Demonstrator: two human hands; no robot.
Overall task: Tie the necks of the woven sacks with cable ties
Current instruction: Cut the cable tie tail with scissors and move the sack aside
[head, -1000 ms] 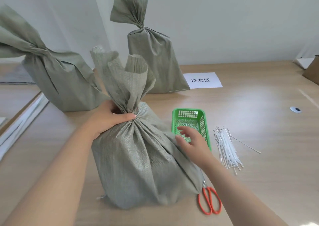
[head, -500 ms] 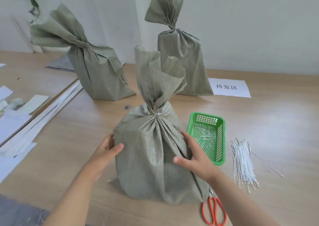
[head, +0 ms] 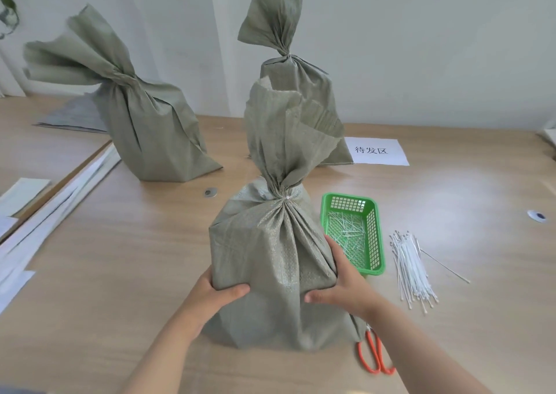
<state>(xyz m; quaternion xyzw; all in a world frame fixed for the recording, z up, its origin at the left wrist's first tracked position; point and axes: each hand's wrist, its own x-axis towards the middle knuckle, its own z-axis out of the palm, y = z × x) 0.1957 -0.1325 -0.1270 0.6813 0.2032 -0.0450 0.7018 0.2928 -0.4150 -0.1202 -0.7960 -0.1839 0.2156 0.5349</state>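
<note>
A grey-green woven sack (head: 270,258) stands on the wooden table in front of me, its neck gathered and cinched by a white cable tie (head: 287,197). My left hand (head: 216,294) grips the sack's lower left side and my right hand (head: 343,285) grips its lower right side. Two more tied sacks stand further back, one at the left (head: 150,128) and one behind the near sack (head: 285,62). A bundle of white cable ties (head: 412,267) lies to the right.
A green basket (head: 374,237) with cut tie ends sits right of the sack. Orange-handled scissors (head: 376,354) lie partly under the sack's right corner. A paper label (head: 379,151) lies near the back wall. Papers lie along the left edge (head: 45,213).
My left hand let go of the sack's neck, and both hands moved down and closed on the sack's lower sides. The view rose and shifted back.
</note>
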